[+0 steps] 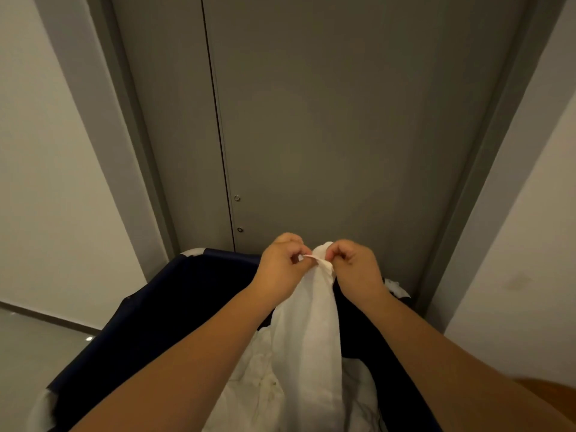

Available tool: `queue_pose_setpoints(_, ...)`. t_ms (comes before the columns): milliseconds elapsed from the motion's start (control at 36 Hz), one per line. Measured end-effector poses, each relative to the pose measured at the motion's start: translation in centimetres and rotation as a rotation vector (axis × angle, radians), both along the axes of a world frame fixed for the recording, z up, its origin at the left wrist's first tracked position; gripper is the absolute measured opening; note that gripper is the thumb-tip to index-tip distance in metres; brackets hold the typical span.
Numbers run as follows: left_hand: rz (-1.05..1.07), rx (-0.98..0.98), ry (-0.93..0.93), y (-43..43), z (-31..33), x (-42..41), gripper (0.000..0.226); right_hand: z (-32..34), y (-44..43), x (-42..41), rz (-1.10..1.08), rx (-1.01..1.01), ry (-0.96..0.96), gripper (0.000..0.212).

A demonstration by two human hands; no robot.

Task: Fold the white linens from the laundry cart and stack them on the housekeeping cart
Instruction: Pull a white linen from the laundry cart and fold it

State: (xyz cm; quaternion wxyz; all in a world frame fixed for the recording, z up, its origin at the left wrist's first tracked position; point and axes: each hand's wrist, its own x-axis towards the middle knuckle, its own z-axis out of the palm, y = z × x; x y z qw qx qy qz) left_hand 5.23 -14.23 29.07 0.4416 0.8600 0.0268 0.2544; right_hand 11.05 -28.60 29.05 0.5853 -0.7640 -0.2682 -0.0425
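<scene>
A white linen (311, 325) hangs in a long bunched strip from both hands, raised above the dark blue laundry cart (146, 310). My left hand (280, 263) pinches its top edge between thumb and fingers. Close beside it, my right hand (355, 260) pinches the same top edge, the two hands nearly touching. More crumpled white linens (249, 378) lie in the cart below. The housekeeping cart is out of view.
A grey double door (327, 135) in a grey frame stands directly behind the cart, with two small round fittings near its seam (238, 213). White walls flank it on both sides. Grey floor (31, 347) shows at the lower left.
</scene>
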Motion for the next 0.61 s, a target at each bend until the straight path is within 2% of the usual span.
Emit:
queue_pose_setpoints(83, 0.024, -0.033, 0.026, 0.0, 0.0, -0.1, 0.009, 0.6, -0.6, 0.1, -0.010, 0.053, 0.039, 0.040)
queue_pose_setpoints(167, 0.082, -0.112, 0.119, 0.3, -0.1, -0.1, 0.014, 1.0, -1.1, 0.1, 0.047, 0.127, 0.129, 0.030)
queue_pose_setpoints(222, 0.072, -0.149, 0.116, 0.0, -0.3, -0.1, 0.017, 1.0, -1.2, -0.2, 0.124, 0.142, 0.158, 0.018)
queue_pose_setpoints(333, 0.048, -0.193, 0.087, -0.9, -0.6, 0.0, 0.019, 0.3, -1.5, -0.8, 0.160, 0.076, 0.080, 0.018)
queue_pose_setpoints(472, 0.034, -0.224, 0.097, -1.1, -0.9, 0.0, 0.015, -0.4, -2.1, -1.3, 0.178, 0.086, 0.081, 0.009)
queue_pose_setpoints(611, 0.005, -0.238, 0.108, -1.6, -1.1, 0.2, 0.016, -0.5, -2.0, -1.7, 0.083, 0.102, 0.050, 0.010)
